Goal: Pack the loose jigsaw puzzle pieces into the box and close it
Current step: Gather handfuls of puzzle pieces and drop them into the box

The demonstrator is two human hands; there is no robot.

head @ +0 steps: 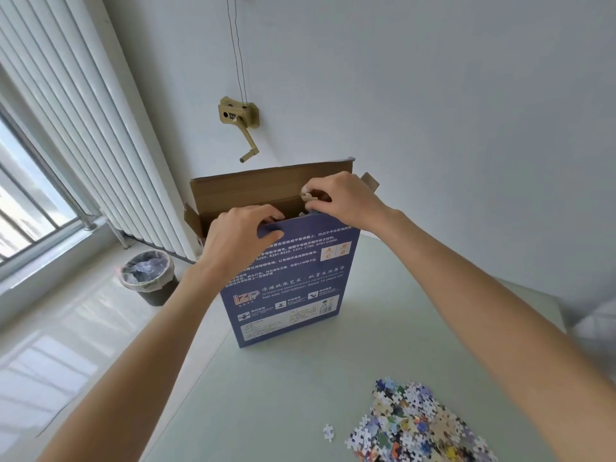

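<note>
At the far left, a lined waste bin [149, 276] is seen on the floor beside the white radiator [83, 128], well apart from the work. The blue puzzle box [290, 285] is stood upright on the pale table [283, 395], its brown top flap [270, 188] folded back and the mouth left open. The near wall of the box is gripped at its top edge by the left hand [238, 238], thumb on the printed face and fingers curled over the rim into the opening, so the mouth is held wide and the box steadied. Just right of it, over the right part of the opening, a few puzzle pieces [308, 198] are pinched between the fingertips of the right hand [343, 200]; how many are held cannot be told. The step in hand is judged to be the dropping of this pinch into the box. The packing is judged far from done, as a large heap of loose pieces [416, 425] is left on the table at the lower right, well apart from both hands, with one stray piece [328, 432] just beside it. Release over the mouth is called for next, then a reach back to the heap; the flap is not yet to be closed.
</note>
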